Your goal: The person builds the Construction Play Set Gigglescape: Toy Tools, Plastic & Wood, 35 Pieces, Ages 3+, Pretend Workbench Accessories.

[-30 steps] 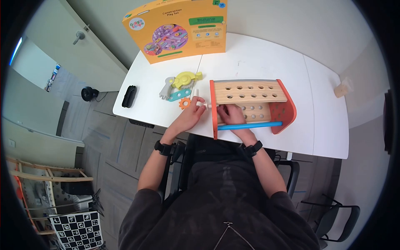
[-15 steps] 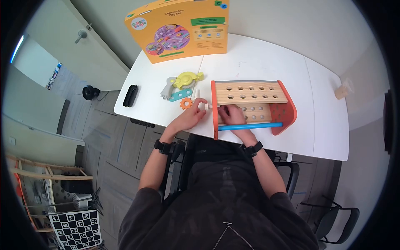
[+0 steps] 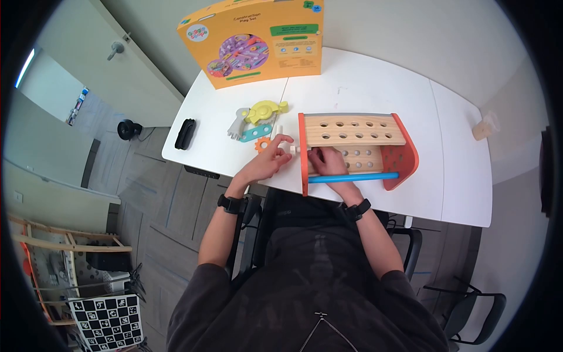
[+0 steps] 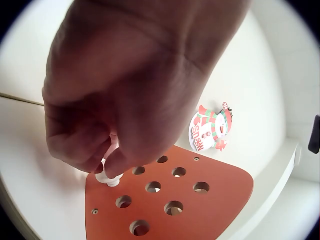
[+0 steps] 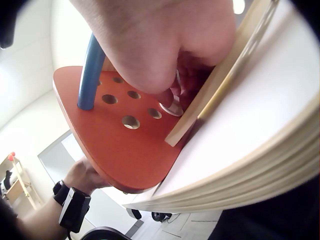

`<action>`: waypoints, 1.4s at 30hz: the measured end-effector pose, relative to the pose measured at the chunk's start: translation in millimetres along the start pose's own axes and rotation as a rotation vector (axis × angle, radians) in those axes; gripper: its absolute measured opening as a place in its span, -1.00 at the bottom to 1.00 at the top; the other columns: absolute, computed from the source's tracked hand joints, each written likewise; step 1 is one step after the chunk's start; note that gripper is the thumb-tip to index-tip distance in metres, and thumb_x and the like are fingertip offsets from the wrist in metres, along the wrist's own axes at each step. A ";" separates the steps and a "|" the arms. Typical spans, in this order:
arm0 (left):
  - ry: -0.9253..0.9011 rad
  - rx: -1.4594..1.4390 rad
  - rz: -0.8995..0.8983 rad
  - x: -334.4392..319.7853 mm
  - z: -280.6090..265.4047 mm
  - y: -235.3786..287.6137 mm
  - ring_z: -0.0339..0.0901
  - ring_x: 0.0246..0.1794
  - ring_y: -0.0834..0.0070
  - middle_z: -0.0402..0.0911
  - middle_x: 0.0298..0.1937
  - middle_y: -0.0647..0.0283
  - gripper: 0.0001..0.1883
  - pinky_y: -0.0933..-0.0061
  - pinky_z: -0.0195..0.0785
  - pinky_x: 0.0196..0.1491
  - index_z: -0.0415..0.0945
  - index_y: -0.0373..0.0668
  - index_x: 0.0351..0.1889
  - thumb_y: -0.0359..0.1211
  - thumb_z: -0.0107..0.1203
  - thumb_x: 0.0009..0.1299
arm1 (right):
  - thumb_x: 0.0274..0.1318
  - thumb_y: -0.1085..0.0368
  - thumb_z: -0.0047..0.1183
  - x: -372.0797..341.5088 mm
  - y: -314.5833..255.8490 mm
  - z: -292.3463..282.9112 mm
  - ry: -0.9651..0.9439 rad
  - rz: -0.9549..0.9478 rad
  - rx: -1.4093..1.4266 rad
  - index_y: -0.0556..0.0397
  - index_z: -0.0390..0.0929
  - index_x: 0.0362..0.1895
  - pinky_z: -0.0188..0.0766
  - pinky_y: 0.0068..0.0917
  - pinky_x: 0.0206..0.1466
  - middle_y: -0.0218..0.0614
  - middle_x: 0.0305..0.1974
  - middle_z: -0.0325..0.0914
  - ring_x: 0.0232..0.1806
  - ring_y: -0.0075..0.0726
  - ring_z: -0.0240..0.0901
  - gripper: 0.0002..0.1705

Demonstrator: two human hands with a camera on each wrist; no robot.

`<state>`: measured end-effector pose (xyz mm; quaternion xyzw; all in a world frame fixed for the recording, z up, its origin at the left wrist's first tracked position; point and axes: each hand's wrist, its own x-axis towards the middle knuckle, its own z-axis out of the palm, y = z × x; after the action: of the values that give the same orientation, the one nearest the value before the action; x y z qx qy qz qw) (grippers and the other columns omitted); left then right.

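A toy workbench with a wooden top (image 3: pixel 353 130) and red side panels stands on the table. My left hand (image 3: pixel 263 166) is outside its left red panel (image 4: pixel 170 197). In the left wrist view, thumb and fingers pinch a white bolt (image 4: pixel 108 179) at one of the panel's holes. My right hand (image 3: pixel 330 162) reaches inside, behind the blue bar (image 3: pixel 355 178). In the right wrist view, its curled fingers hold a white round piece (image 5: pixel 173 108) by the panel's inner face; the hand hides part of it.
Left of the bench lie a yellow toy piece (image 3: pixel 265 110), a grey toy piece (image 3: pixel 237 124), a teal strip with holes (image 3: pixel 255 133) and an orange gear (image 3: pixel 262 145). A yellow-orange box (image 3: pixel 252 47) stands behind. A black tray (image 3: pixel 185 134) sits at the table's left.
My left index finger has lifted a little off the bolt's outer end, which shows more clearly. The right hand stays inside the bench, and the bench has hardly moved.
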<state>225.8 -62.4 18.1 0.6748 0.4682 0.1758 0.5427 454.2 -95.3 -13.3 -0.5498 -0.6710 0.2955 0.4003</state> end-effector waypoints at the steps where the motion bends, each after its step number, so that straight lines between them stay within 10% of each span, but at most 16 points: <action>1: 0.012 -0.013 0.024 -0.9 -0.2 1.2 0.37 -0.49 0.64 0.50 -0.31 0.40 -0.55 0.55 0.25 -0.46 0.48 -0.17 0.03 0.03 -0.19 0.70 | 0.38 0.26 0.17 -0.2 -0.7 0.1 -0.001 -0.001 -0.004 0.23 0.55 -0.23 0.46 -0.23 -0.29 -0.09 -0.43 0.61 -0.44 -0.12 0.57 -0.76; 7: 0.098 -0.015 -0.241 22.1 0.4 -5.8 0.38 -0.53 0.64 0.51 -0.32 0.38 -0.56 0.52 0.26 -0.53 0.51 -0.14 0.08 0.03 -0.14 0.70 | 0.39 0.26 0.17 -0.4 -1.3 -1.6 -0.008 0.001 -0.014 0.24 0.54 -0.22 0.46 -0.22 -0.28 -0.08 -0.41 0.61 -0.43 -0.10 0.57 -0.75; 13: 0.070 -0.052 -0.013 0.1 5.8 6.4 0.33 -0.57 0.68 0.45 -0.36 0.39 -0.49 0.59 0.23 -0.53 0.56 -0.19 0.03 0.07 -0.16 0.70 | 0.39 0.26 0.17 -0.1 1.5 -0.5 0.000 -0.012 -0.019 0.24 0.54 -0.23 0.46 -0.22 -0.29 -0.08 -0.42 0.61 -0.43 -0.09 0.57 -0.75; 22: 0.069 0.017 -0.251 18.3 1.4 0.9 0.32 -0.52 0.71 0.40 -0.37 0.41 -0.67 0.61 0.23 -0.52 0.55 -0.10 0.04 -0.05 -0.03 0.68 | 0.39 0.26 0.17 1.1 -2.9 -2.4 -0.026 0.030 -0.026 0.24 0.53 -0.24 0.44 -0.23 -0.30 -0.08 -0.43 0.60 -0.44 -0.11 0.56 -0.74; 42: 0.028 -0.025 -0.078 1.6 -1.8 10.5 0.32 -0.51 0.65 0.46 -0.36 0.39 -0.56 0.58 0.25 -0.51 0.53 -0.14 0.10 0.04 -0.07 0.67 | 0.39 0.26 0.16 -0.6 -1.3 -0.9 -0.002 0.011 -0.006 0.25 0.55 -0.25 0.44 -0.23 -0.32 -0.07 -0.46 0.60 -0.47 -0.15 0.55 -0.75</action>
<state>229.8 -59.8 27.7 0.6468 0.4992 0.1697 0.5511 454.4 -96.2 -11.9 -0.5546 -0.6692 0.2962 0.3961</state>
